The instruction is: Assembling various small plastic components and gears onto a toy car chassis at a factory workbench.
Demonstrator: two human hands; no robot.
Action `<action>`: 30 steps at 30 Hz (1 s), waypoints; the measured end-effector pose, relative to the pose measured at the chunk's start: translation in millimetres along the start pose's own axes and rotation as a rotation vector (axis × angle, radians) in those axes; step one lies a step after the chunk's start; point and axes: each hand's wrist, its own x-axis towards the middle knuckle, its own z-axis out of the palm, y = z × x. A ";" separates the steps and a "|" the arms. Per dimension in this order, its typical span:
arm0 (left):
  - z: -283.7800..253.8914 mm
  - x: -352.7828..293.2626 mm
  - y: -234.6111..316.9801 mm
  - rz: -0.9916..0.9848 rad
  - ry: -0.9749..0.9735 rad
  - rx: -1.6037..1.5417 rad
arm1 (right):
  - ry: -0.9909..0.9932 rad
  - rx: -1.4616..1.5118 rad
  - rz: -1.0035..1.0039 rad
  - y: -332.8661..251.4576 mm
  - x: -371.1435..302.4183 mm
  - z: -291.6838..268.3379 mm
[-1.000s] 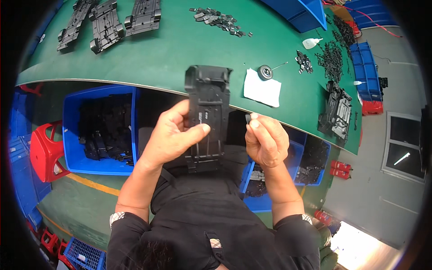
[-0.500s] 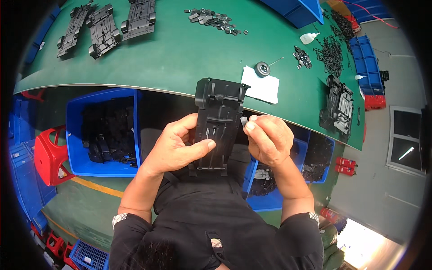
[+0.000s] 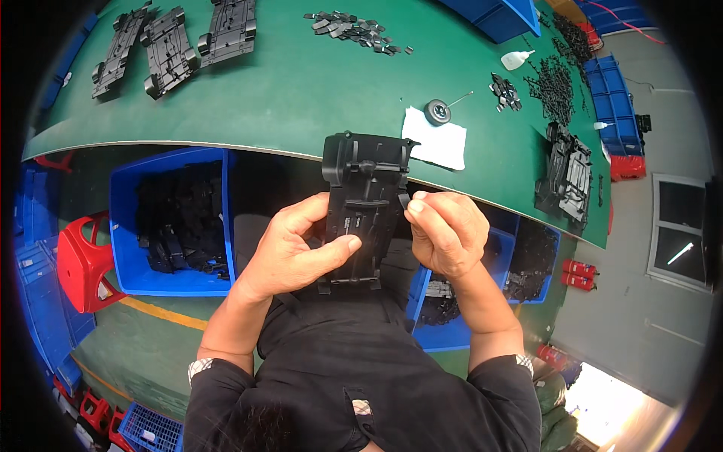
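A black plastic toy-car chassis [image 3: 367, 202] stands tilted before me, its far end over the table edge. My left hand [image 3: 297, 245] grips its left side, thumb across the underside and fingers behind. My right hand [image 3: 449, 232] pinches a small dark flat piece [image 3: 404, 200] between thumb and forefinger, at the chassis's right edge. Whether the piece touches the chassis I cannot tell. Past the chassis, a small black wheel [image 3: 437, 112] with a thin rod lies on a white paper sheet [image 3: 435, 139].
On the green table [image 3: 286, 98] are several chassis [image 3: 169, 53], a pile of small dark pieces [image 3: 354, 32], a white dropper bottle [image 3: 516, 59] and black rod-like parts [image 3: 556, 90]. Blue bins [image 3: 120, 226] of black parts flank my lap. A red stool [image 3: 79, 260] stands left.
My right hand has shifted slightly left, bringing the small piece to the chassis's right edge. The piece now shows more edge-on. My left hand keeps its hold.
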 end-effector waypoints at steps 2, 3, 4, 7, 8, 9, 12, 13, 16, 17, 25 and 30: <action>0.0 0.3 0.4 0.024 0.007 0.084 | 0.002 -0.005 0.007 -0.1 -0.6 0.6; -0.1 0.3 0.2 0.024 0.007 0.084 | 0.002 -0.004 0.007 -1.1 -0.1 -0.3; -0.4 0.1 0.1 0.029 0.003 0.091 | -0.026 0.005 0.027 -3.2 1.3 -1.9; 0.3 -0.1 0.8 0.035 0.003 0.101 | -0.055 0.014 0.052 -4.2 2.8 -3.3; 0.7 0.0 1.1 0.036 0.006 0.105 | -0.057 0.013 0.056 -4.0 2.8 -3.5; 0.6 0.0 0.6 0.036 0.006 0.105 | -0.057 0.013 0.056 -3.9 2.5 -3.4; 0.5 0.5 -0.8 0.049 0.000 0.106 | -0.054 0.015 0.059 -3.7 1.2 -3.8; 0.6 0.8 -1.0 0.052 0.003 0.110 | -0.058 0.013 0.065 -3.7 0.8 -4.2; 1.5 1.0 -0.7 0.056 0.010 0.124 | -0.066 0.007 0.070 -2.7 0.2 -4.7; 1.6 0.9 -0.6 0.058 0.014 0.134 | -0.070 0.003 0.068 -2.5 0.1 -4.6; 0.2 1.8 -2.1 0.118 0.013 0.239 | -0.056 -0.018 0.064 -1.0 0.6 -3.8; 2.9 2.2 0.8 0.143 0.027 0.256 | -0.024 -0.024 0.050 0.4 1.4 -2.1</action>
